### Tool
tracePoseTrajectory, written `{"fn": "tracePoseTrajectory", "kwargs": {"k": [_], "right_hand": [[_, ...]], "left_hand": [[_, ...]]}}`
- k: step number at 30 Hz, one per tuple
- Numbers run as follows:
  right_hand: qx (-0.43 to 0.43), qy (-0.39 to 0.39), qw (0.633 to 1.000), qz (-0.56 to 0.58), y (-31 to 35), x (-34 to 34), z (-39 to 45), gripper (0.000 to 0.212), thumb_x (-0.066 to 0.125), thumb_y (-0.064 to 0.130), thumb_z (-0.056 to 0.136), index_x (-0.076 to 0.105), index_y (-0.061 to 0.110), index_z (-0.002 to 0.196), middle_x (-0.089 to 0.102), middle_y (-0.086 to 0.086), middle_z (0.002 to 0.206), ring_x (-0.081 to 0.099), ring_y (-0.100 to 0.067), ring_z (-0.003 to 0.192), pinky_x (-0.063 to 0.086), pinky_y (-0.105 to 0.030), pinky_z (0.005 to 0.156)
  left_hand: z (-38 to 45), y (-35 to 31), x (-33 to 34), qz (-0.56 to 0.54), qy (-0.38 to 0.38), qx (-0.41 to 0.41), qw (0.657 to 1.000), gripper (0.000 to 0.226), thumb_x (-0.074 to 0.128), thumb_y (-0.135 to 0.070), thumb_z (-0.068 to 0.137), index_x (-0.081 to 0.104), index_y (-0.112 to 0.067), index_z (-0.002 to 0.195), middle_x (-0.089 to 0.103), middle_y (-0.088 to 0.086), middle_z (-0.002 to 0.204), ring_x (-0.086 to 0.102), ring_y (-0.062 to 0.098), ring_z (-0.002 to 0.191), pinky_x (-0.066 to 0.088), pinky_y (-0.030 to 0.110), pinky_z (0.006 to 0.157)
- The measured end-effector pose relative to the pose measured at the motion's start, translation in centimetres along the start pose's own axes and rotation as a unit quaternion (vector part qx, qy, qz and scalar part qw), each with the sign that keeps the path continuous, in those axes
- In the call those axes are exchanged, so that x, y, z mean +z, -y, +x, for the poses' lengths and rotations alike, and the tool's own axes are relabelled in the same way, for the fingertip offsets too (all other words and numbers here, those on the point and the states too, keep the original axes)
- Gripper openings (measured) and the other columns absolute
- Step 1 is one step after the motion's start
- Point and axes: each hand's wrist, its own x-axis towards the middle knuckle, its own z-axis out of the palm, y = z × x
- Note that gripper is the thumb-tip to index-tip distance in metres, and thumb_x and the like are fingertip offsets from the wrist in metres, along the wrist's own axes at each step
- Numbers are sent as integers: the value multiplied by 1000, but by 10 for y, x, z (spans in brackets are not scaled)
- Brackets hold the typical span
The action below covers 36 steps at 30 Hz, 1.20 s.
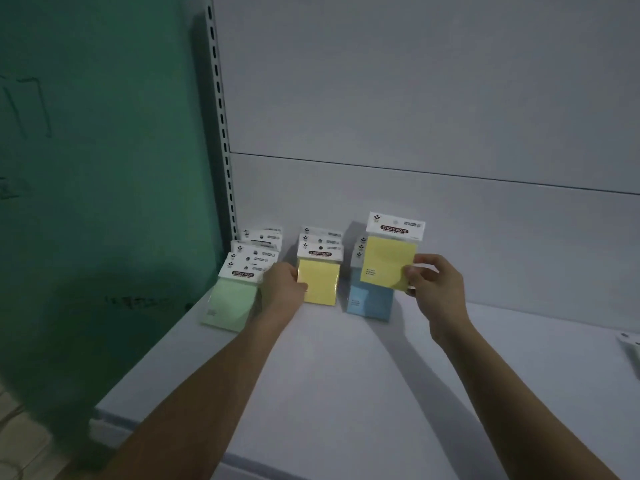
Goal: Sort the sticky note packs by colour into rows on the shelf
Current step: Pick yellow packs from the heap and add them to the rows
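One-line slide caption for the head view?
Right hand holds a yellow pack above the blue row; left hand touches the yellow row.

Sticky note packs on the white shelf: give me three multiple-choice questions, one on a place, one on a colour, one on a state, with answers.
1. Where does the row of yellow sticky note packs stand on the white metal shelf?
A. Left of the green row
B. Between the green and blue rows
C. Right of the blue row

2. What colour is the plastic-wrapped pack held in the right hand?
A. Yellow
B. Blue
C. Green

3. What is the left hand doing?
A. Resting at the front yellow pack's left edge
B. Holding a blue pack in the air
C. Lying flat on the bare shelf

Answers: 1 B, since the green sticky note packs are to its left and the blue sticky note packs to its right. 2 A, since the lifted yellow pack is pinched at its right edge by the fingers. 3 A, since it touches that pack between the green and yellow rows.
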Motion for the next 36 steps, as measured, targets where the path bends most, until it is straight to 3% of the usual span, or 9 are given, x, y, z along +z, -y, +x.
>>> {"fn": "tracePoseTrajectory", "kwargs": {"k": [5,10,15,18,21,26,30,34,36], "right_hand": [[-19,-2,1000,-7,0,11,-7,12,56,1,91,59,8,100,66,0,81,62,-13,69,52,-21,59],[-24,4,999,-30,-6,22,-13,9,61,6,90,60,11,97,67,-4,89,62,-18,71,54,-34,68],[-2,-3,999,-39,-19,44,-18,11,62,6,89,61,17,89,66,-6,93,62,-22,80,55,-39,75],[8,7,998,-57,-25,66,-23,9,63,8,88,62,17,89,66,-5,93,62,-24,86,55,-46,81],[2,9,996,-92,-30,94,-32,8,63,6,88,61,14,90,63,2,87,61,-21,87,53,-41,84],[-4,10,986,-164,-38,128,-44,15,62,6,88,61,3,102,63,-4,94,58,-20,91,44,-29,78],[-28,-15,968,-247,-42,138,-47,13,55,8,91,57,5,103,62,-9,101,57,-26,95,42,-35,78],[-36,-34,951,-304,-38,138,-47,9,45,6,94,42,14,94,49,1,86,46,-16,77,30,-32,68],[-49,-31,941,-332,-36,139,-48,9,45,5,94,40,12,95,45,2,84,44,-21,79,29,-31,64]], "left_hand": [[7,-3,9,136,-33,44,989,21,58,-2,86,60,-3,107,65,15,106,63,32,97,44,32,71],[5,-11,12,194,-36,63,978,43,59,5,80,44,2,120,53,19,120,57,34,106,48,37,86],[5,-12,-8,178,-55,184,965,42,54,5,85,43,-2,124,46,16,121,52,32,106,45,37,81],[8,-11,-36,175,-32,231,957,37,52,-11,91,47,-10,128,50,9,124,48,28,115,44,39,85],[10,4,-62,220,9,218,951,38,49,-28,93,50,-16,129,55,4,129,48,27,120,46,42,91],[8,30,-84,270,34,205,940,41,45,-36,94,49,-20,131,53,4,133,44,28,123,43,41,92],[7,43,-93,261,32,216,940,39,43,-39,95,49,-21,130,53,1,134,41,26,124,41,40,93],[5,47,-96,231,51,244,940,38,45,-35,94,49,-23,130,53,-2,133,40,23,126,41,39,93],[5,49,-97,225,58,258,938,38,45,-34,94,49,-23,130,53,-3,132,41,22,125,41,39,92]]}}
